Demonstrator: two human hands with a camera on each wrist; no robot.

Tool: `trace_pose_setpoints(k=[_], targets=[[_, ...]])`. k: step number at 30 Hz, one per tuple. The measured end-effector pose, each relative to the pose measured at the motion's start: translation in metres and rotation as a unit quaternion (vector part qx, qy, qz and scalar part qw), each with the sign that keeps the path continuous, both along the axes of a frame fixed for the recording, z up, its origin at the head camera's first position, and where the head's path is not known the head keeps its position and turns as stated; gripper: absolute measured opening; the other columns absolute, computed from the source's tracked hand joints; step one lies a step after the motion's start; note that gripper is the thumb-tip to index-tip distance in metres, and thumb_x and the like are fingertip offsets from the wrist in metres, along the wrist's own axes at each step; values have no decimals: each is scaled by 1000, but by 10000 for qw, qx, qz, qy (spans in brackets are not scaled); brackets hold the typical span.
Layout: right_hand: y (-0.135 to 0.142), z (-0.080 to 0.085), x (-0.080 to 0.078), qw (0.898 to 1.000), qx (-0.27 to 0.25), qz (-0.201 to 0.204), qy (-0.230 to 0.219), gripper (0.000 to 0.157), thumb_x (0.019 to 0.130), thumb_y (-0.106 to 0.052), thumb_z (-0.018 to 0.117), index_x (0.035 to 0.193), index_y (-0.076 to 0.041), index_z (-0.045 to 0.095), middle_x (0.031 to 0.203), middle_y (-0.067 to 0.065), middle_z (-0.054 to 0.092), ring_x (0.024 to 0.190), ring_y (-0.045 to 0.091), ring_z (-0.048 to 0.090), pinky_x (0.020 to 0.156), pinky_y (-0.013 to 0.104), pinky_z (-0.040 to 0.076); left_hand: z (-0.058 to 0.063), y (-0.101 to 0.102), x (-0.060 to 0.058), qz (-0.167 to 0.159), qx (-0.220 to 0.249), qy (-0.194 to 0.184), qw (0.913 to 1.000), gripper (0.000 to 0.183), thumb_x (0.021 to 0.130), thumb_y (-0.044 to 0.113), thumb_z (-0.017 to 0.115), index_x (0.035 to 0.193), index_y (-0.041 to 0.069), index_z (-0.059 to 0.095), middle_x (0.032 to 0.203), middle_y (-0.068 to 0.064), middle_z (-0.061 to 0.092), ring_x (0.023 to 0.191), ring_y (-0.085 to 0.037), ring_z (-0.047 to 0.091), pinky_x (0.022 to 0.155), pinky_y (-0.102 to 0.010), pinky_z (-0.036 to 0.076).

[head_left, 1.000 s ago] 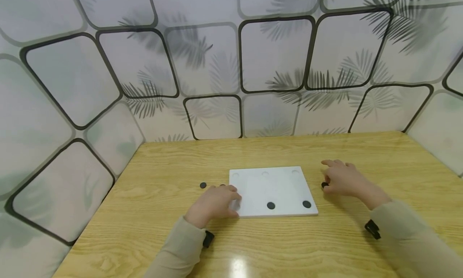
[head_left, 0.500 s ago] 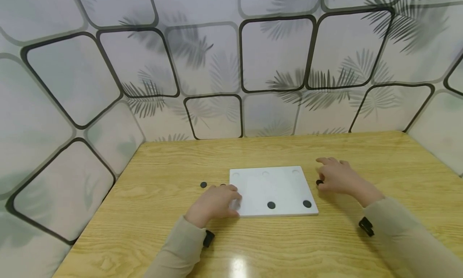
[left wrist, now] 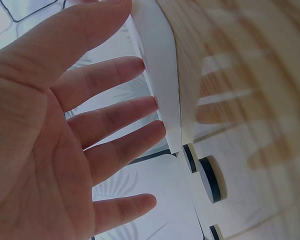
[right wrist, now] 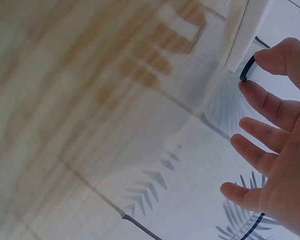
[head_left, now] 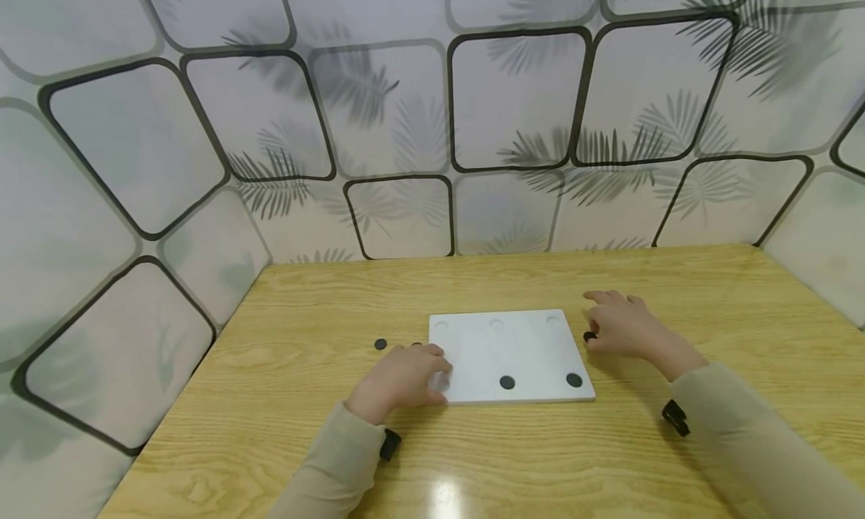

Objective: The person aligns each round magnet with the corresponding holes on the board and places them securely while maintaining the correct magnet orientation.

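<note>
A white rectangular board (head_left: 510,354) lies on the table, with round shallow recesses along its far edge. Two black discs (head_left: 507,382) sit near its front edge, at the middle and right. My left hand (head_left: 399,376) rests at the board's left side; in the left wrist view its extended fingertips meet the white edge. My right hand (head_left: 625,327) is just off the board's right side, pinching another black disc (right wrist: 247,68) between thumb and index finger, its other fingers spread. The left hand covers the board's front left corner area.
Left of the board, black discs (head_left: 381,344) lie on the wooden table (head_left: 284,399), one partly behind the left hand. Three of them (left wrist: 210,180) show in the left wrist view. A patterned wall (head_left: 516,106) stands along the back and sides.
My right hand has moved left and slightly away from me toward the board, carrying the pinched disc. The left hand has stayed in place.
</note>
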State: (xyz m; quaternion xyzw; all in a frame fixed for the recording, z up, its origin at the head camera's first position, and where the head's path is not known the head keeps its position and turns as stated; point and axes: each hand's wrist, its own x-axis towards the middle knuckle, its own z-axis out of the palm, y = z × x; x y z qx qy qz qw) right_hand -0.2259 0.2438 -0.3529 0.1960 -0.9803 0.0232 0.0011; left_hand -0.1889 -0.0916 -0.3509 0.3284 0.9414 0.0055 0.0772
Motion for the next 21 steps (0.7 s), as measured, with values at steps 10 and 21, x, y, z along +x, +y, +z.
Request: trace_pose_setpoints(k=[10,21], targets=[[-4,-1,-4,9999,-76,75,42,16,68,-17,65,60,-17,51,124,26,42,109,46,37,80,68,25,0,1,0,21,-7,-13,10000,42,74,38,69,110,19,63,119,-2,52,105,-21,50,84,-44,41],[-7,-2,-11,10000,-2,10,41,18,69,-16,64,59,-17,49,125,27,41,110,46,36,80,69,24,2,1,1,49,-18,6,10000,43,73,38,69,110,18,63,119,-2,52,106,-21,50,84,-45,41]])
